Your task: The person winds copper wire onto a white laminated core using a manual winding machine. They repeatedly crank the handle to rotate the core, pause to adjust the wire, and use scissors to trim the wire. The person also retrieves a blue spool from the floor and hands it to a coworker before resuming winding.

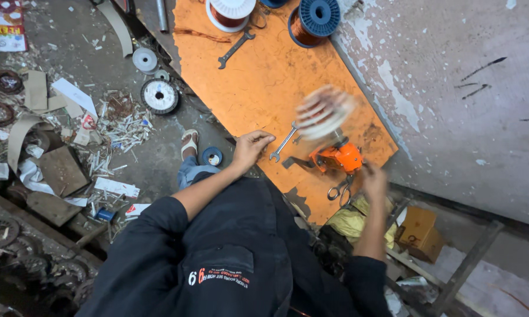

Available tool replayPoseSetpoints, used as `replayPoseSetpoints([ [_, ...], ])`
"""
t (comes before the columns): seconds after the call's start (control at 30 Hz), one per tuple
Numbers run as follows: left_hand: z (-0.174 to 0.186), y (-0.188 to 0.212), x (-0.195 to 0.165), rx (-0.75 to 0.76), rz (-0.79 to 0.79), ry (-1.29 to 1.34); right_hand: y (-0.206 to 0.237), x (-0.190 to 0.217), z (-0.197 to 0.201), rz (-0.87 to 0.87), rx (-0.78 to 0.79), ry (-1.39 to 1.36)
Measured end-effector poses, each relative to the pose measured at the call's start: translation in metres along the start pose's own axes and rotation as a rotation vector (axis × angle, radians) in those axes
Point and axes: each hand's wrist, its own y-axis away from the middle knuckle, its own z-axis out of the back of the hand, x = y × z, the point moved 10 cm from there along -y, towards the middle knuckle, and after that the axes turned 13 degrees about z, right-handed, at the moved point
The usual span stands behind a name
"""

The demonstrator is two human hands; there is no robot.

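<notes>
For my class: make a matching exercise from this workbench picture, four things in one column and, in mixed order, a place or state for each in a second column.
Things:
1. Left hand
2. Scissors
3. Coil former
4. Blue spool

Places or states:
A. Blurred with motion, above the orange winder
B. At the far end of the orange board
C. Resting on the board's near edge, beside a spanner
D. Lying by the right hand, below the winder

Pairs: 1-C, 2-D, 3-A, 4-B

One head-worn camera looks steeply down, close over the orange bench [264, 88].
</notes>
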Motion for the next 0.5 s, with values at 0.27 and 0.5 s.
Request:
replayPoseSetpoints([
  [0.27,-0.002,0.003,-0.014,0.019,-0.083,-0.005,0.108,0.052,-0.029,-0.1,0.648,-0.056],
  [0.5,-0.013,-0.002,-0.015,0.064,-0.11,0.002,0.042,0.045,0.107,-0.206,0.101,0.207],
])
